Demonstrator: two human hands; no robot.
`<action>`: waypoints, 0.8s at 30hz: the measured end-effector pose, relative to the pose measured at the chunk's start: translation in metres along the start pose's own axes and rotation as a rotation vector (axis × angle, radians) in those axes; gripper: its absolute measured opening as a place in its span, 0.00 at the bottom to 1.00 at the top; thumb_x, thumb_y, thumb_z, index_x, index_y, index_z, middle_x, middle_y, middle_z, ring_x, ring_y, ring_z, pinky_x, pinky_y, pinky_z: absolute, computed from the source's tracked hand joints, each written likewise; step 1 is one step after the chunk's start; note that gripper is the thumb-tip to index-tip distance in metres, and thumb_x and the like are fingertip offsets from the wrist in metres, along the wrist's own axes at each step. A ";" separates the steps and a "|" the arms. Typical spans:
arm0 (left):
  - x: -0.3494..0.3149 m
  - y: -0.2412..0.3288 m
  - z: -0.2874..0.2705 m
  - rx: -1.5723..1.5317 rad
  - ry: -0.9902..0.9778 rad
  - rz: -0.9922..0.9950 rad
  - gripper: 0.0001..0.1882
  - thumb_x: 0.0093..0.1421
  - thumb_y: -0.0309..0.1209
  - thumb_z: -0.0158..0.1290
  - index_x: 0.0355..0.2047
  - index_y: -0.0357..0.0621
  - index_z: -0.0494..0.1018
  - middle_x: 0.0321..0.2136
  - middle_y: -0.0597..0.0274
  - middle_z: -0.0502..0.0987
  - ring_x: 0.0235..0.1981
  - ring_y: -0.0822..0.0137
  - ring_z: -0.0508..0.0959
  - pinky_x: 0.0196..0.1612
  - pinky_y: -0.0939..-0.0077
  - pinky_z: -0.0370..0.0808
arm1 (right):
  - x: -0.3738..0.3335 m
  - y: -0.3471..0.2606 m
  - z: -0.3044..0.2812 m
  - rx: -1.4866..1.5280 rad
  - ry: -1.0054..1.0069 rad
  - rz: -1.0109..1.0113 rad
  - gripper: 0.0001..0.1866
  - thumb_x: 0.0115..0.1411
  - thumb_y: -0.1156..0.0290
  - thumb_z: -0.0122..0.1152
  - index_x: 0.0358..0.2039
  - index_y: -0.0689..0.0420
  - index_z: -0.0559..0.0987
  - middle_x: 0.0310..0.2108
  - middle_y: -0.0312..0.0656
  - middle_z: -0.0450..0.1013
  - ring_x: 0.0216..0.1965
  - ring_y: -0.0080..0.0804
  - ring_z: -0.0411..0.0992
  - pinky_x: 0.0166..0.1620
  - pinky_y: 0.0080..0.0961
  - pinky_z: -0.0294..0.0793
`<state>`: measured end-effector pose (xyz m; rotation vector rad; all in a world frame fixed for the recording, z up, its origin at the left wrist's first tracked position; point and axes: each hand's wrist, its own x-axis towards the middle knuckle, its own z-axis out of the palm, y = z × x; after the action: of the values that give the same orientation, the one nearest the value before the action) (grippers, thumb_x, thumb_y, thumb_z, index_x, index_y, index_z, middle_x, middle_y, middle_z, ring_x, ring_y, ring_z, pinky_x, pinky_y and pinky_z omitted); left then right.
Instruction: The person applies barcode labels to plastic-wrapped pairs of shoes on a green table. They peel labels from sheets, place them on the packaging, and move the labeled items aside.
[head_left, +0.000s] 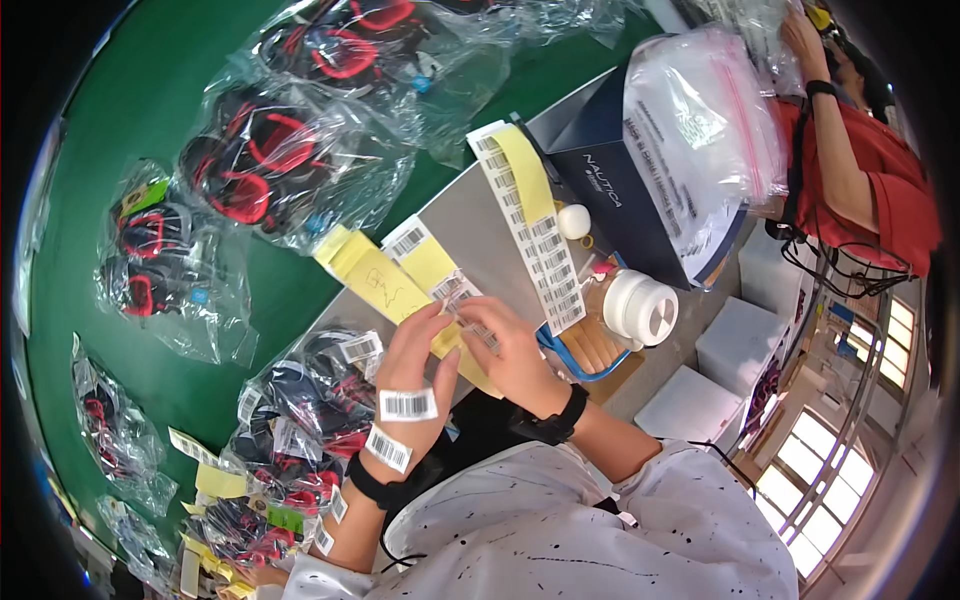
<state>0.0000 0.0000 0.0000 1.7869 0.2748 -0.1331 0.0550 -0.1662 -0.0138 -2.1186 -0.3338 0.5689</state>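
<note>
My left hand (pixel 413 365) reaches over a label strip (pixel 432 262) with yellow backing, its fingers stretched and thumb apart. Barcode stickers (pixel 408 405) cling to the back of that hand, its wrist and forearm. Close beside it, my right hand (pixel 515 358) has its fingers bent together at the strip's near end, gripping it; the exact fingertip contact is partly hidden. A yellow paper strip (pixel 372 275) with pen marks lies under the hands. Farther right is a longer barcode label sheet (pixel 545 255) with a yellow piece folded over it.
Bagged black-and-red items (pixel 265 165) cover much of the green table (pixel 290 275). More bagged goods (pixel 300 420) pile up beside my left forearm. A dark blue box (pixel 600 180) with clear bags, a white-lidded jar (pixel 640 308) and a blue basket (pixel 590 372) stand right. A person in red (pixel 860 200) works at far right.
</note>
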 end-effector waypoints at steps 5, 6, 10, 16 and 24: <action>0.073 0.012 0.067 -0.196 -0.004 -0.017 0.19 0.59 0.22 0.54 0.52 0.37 0.70 0.53 0.47 0.73 0.50 0.59 0.77 0.48 0.70 0.76 | -0.007 0.014 -0.043 0.024 0.020 0.164 0.10 0.56 0.82 0.59 0.40 0.64 0.76 0.39 0.47 0.74 0.38 0.39 0.76 0.43 0.29 0.74; 0.090 0.005 0.084 -0.251 0.044 0.005 0.19 0.58 0.23 0.56 0.50 0.37 0.71 0.49 0.47 0.75 0.45 0.60 0.79 0.44 0.70 0.77 | -0.012 0.016 -0.041 0.083 0.053 0.160 0.10 0.56 0.83 0.59 0.40 0.65 0.76 0.37 0.46 0.75 0.38 0.36 0.77 0.42 0.26 0.75; 0.143 0.011 0.124 -0.298 0.233 -0.127 0.17 0.53 0.26 0.63 0.41 0.36 0.71 0.24 0.55 0.80 0.23 0.62 0.80 0.31 0.69 0.78 | -0.022 0.026 -0.052 0.234 0.021 0.233 0.11 0.57 0.85 0.56 0.40 0.66 0.77 0.37 0.44 0.76 0.39 0.30 0.77 0.42 0.24 0.76; 0.141 0.008 0.111 -0.240 0.262 -0.087 0.08 0.56 0.26 0.60 0.32 0.36 0.72 0.18 0.59 0.73 0.21 0.72 0.73 0.26 0.75 0.69 | 0.015 0.017 -0.092 0.089 0.350 0.068 0.08 0.57 0.81 0.60 0.39 0.66 0.77 0.42 0.45 0.75 0.38 0.29 0.74 0.41 0.24 0.75; 0.066 0.066 -0.027 -0.485 0.391 -0.256 0.46 0.57 0.18 0.57 0.70 0.43 0.42 0.24 0.64 0.76 0.25 0.77 0.75 0.30 0.84 0.70 | 0.081 -0.057 -0.071 0.654 -0.423 0.205 0.04 0.61 0.77 0.62 0.32 0.66 0.78 0.35 0.34 0.71 0.34 0.16 0.70 0.35 0.15 0.69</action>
<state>0.0790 0.0194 0.0530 1.2778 0.7514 0.0998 0.1592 -0.1485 0.0464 -1.3992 -0.1308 1.0859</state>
